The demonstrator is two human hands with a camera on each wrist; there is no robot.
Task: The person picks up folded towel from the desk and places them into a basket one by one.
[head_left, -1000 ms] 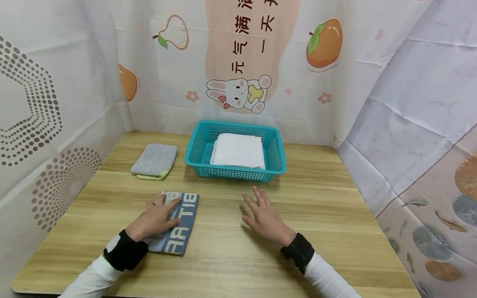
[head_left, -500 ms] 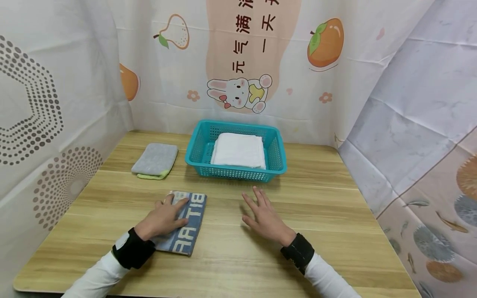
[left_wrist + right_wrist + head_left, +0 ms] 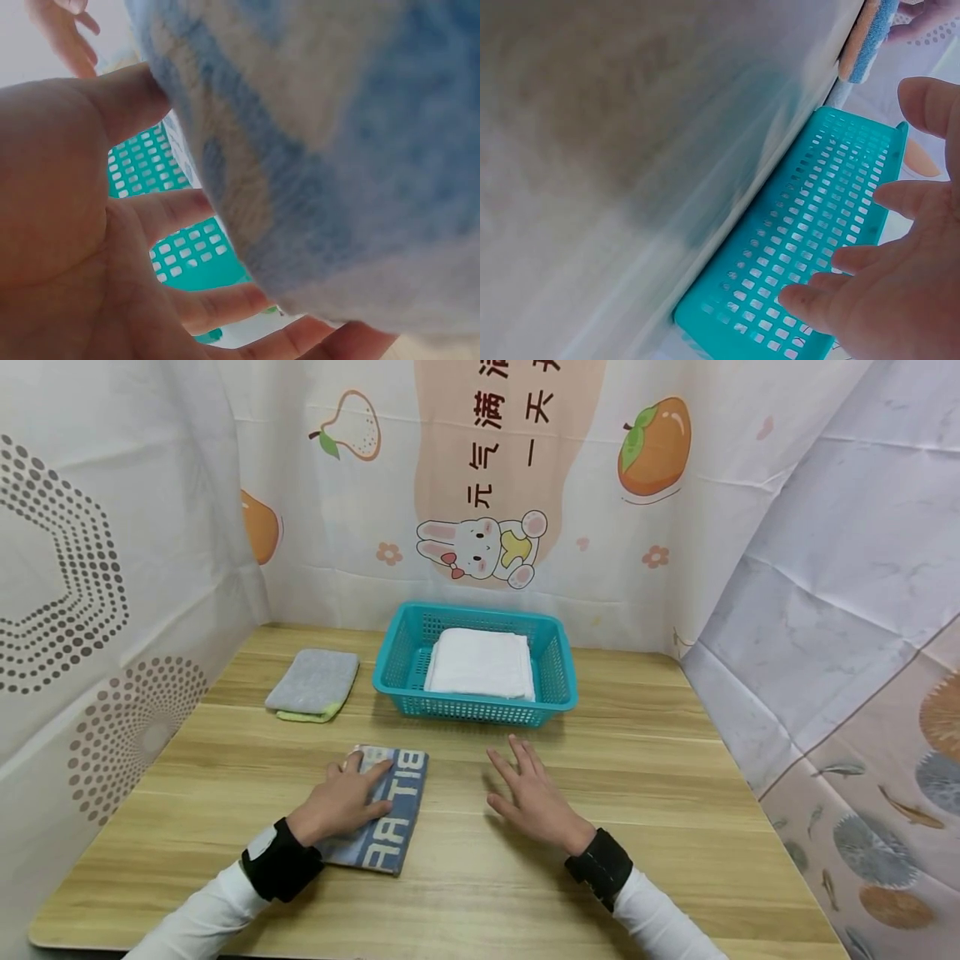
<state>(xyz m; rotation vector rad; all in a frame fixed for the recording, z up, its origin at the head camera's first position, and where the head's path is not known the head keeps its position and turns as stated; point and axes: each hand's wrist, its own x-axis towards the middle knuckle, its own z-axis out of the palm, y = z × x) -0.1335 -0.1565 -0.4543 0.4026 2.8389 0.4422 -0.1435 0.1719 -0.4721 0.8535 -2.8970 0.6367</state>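
Observation:
My left hand (image 3: 341,802) lies spread across a folded blue towel (image 3: 406,802) with pale block letters, on the left half of the table. In the left wrist view, the towel (image 3: 337,187) fills the right side, with the thumb and fingers reaching to its edge. My right hand (image 3: 536,802) is held with its fingers spread over the table, touching no object, near the front of a teal plastic basket (image 3: 472,707). Inside the basket sits a folded white towel (image 3: 480,662). The right wrist view shows the fingers in front of the basket's perforated side (image 3: 802,232).
A folded grey cloth (image 3: 313,681) with a yellow-green underside lies at the back left of the wooden table (image 3: 615,877). Printed curtains (image 3: 337,527) enclose the table at the back and both sides.
My left hand has slid the blue towel to the right across the table, toward the middle. The right hand, basket and grey cloth stay where they were.

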